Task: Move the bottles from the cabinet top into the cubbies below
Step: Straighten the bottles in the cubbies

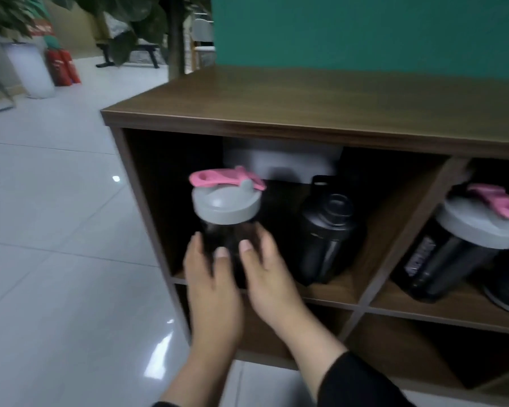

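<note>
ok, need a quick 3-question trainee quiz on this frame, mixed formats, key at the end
1. True or false: both hands are on the shaker bottle with the grey lid and pink flip cap.
2. Multiple choice: which item shares the top-left cubby with that bottle? A) an all-black bottle B) a red extinguisher C) a white planter
3. Fill in: in the part of the cabinet top in view, the number of bottles is ____.

Key:
1. True: left hand and right hand both have a grip on its dark body.
2. A: the all-black bottle stands to its right.
3. Zero.
</note>
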`<state>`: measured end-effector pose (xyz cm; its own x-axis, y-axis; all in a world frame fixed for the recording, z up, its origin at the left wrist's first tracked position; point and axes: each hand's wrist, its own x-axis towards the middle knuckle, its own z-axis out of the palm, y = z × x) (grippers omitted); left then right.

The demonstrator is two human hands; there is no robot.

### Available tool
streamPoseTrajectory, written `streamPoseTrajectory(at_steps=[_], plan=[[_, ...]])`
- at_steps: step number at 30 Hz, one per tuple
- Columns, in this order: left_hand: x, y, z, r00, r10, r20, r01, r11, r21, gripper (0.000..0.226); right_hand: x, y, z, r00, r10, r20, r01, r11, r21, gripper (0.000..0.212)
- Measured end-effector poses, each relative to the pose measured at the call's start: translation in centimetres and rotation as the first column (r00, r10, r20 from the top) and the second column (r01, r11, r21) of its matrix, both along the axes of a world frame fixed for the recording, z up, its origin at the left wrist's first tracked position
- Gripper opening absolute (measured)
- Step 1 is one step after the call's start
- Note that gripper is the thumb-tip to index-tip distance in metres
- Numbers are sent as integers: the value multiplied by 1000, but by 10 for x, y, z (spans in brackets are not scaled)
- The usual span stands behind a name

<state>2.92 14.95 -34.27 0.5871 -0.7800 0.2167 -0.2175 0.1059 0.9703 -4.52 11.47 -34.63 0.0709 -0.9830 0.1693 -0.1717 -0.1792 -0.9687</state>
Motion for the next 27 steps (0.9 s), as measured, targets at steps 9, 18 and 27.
streamPoseTrajectory(at_steps=[9,18,27], plan=[[0,1,3,981,-118,-152,119,993,0,47,-4,9,7,994,-96,-53,100,993,68,42],[-1,0,-5,987,-61,-150,58,998,-25,41,12,4,2,981,-194,-6,194,981,25,39],[11,1,-3,977,-166,-132,179,980,92,54,-1,9,-7,995,-100,24,98,992,85,39]])
